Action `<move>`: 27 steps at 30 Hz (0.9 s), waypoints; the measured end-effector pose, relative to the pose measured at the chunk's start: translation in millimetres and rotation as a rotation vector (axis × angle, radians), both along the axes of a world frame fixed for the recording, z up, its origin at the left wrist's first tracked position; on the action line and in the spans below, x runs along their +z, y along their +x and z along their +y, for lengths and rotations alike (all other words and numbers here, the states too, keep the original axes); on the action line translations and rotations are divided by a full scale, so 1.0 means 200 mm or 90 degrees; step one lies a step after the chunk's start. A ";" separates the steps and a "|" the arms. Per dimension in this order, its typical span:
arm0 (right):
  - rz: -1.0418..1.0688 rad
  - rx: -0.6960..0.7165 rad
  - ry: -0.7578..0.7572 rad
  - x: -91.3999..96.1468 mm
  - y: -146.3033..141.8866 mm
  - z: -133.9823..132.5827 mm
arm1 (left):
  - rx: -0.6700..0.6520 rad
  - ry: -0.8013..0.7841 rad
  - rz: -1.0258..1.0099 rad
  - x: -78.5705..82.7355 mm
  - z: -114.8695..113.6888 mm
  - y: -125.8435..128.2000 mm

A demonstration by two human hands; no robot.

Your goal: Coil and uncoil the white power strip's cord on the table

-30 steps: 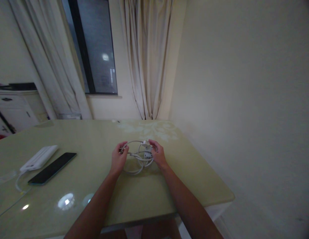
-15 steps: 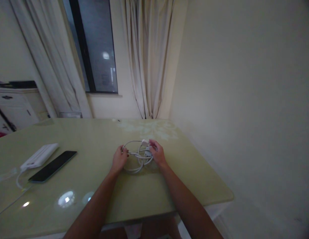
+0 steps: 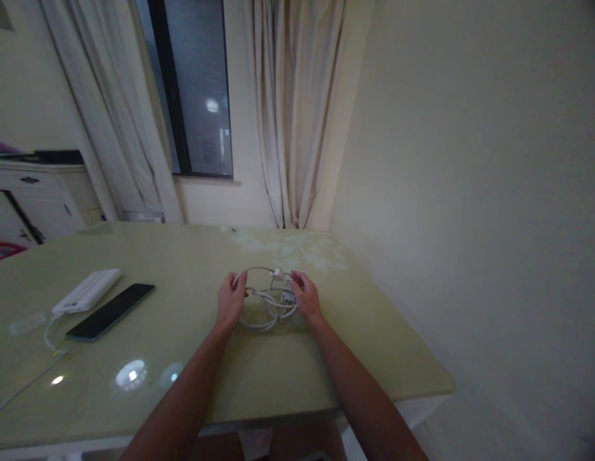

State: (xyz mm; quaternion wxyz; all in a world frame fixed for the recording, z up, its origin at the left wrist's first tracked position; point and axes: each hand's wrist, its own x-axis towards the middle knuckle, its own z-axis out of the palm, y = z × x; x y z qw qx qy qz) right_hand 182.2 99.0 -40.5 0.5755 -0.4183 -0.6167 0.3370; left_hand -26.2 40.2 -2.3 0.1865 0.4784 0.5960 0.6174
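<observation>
A white cable (image 3: 263, 325) lies in loose loops on the pale green table, between my two hands. My left hand (image 3: 231, 299) is closed around the left side of the loops. On the right, my right hand (image 3: 306, 296) grips the cable near its end pieces, fingers bent. A small white plug (image 3: 277, 274) shows at the top of the loops, just left of my right fingertips. Beside that hand sits a pale block-like connector (image 3: 288, 297), partly covered by the fingers.
To the left, a black phone (image 3: 112, 312) lies beside a white power bank (image 3: 89, 291) with a thin white cord (image 3: 26, 385) trailing to the table's left edge. A wall (image 3: 446, 192) runs along the right of the table (image 3: 269, 378). Curtains and a window stand behind.
The whole view has shifted slightly to the right. My left fingers have closed further over the cable, and the right fingers have moved a little around its end.
</observation>
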 end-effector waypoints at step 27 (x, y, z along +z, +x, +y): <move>-0.077 -0.089 0.027 -0.03 0.04 0.04 | -0.346 -0.158 -0.395 0.00 0.03 -0.10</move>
